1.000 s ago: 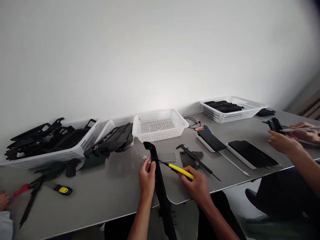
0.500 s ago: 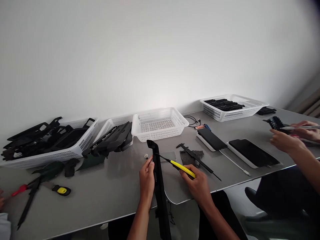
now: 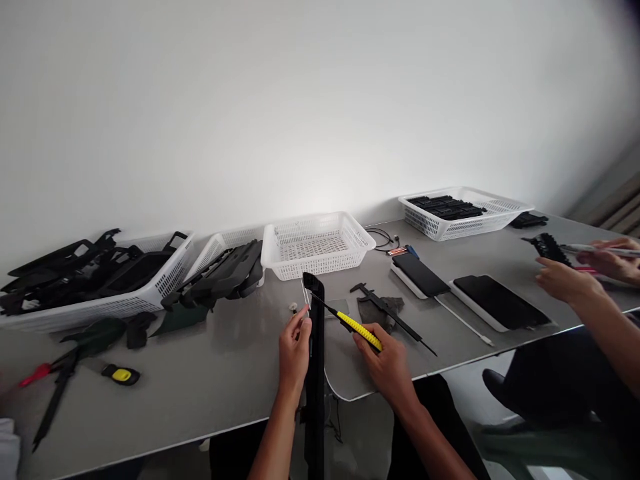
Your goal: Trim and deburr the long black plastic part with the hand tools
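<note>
My left hand is closed around a long black plastic trim piece, whose curved top end points away from me and whose lower end runs down past the table edge. In my right hand is a yellow-handled craft knife, gripped like a pen. Its thin dark tip reaches the trim piece's upper part; whether it touches is too fine to tell. A thin pale line shows beside the piece's top left edge. Black calipers lie on a dark cloth just beyond my right hand.
White baskets hold black parts at left and far right; an empty white basket stands ahead. Two phone-like devices lie on the grey table. At right, a co-worker's hands hold a black part. A yellow-black handle lies left.
The trim piece has turned, so its top end shows broader and stands more upright. My right hand and the knife have shifted slightly left. The whole view has moved a little.
</note>
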Demonstrator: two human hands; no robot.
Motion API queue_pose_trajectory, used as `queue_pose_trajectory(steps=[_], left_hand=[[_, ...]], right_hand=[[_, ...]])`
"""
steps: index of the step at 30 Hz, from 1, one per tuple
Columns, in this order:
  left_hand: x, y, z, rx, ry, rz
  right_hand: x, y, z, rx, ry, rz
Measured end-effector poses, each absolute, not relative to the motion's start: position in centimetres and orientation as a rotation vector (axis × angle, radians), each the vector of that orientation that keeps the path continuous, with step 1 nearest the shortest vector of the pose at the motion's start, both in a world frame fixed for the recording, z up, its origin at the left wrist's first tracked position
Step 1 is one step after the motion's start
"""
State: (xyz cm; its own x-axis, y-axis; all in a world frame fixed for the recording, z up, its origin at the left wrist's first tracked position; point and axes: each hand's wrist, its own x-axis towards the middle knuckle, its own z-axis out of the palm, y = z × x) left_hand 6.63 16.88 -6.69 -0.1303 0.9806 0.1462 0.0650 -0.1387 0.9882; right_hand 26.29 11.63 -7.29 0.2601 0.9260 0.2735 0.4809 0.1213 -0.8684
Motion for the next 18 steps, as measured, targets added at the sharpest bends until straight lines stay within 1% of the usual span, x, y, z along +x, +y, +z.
queue_pose_trajectory(steps=[5,9,14,18], left_hand=[[7.1,16.4,-6.6,1.311,1.326,1.426],[7.4,16.2,-6.8,1.325,1.345,1.419],[7.7,16.0,-7.0,1.309,1.364,1.402],[7.7,16.0,-7.0,1.311,1.345,1.402]], right_hand=[[26.3,11.5,-8.8,-1.489,-1.559,0.501],[26.7,11.5,-10.6,-1.556,-1.694,0.442],[27.2,11.6,-11.2,-1.591,-1.641,0.431],[27.2,11.5,-10.8,-1.58,-1.596,0.488]])
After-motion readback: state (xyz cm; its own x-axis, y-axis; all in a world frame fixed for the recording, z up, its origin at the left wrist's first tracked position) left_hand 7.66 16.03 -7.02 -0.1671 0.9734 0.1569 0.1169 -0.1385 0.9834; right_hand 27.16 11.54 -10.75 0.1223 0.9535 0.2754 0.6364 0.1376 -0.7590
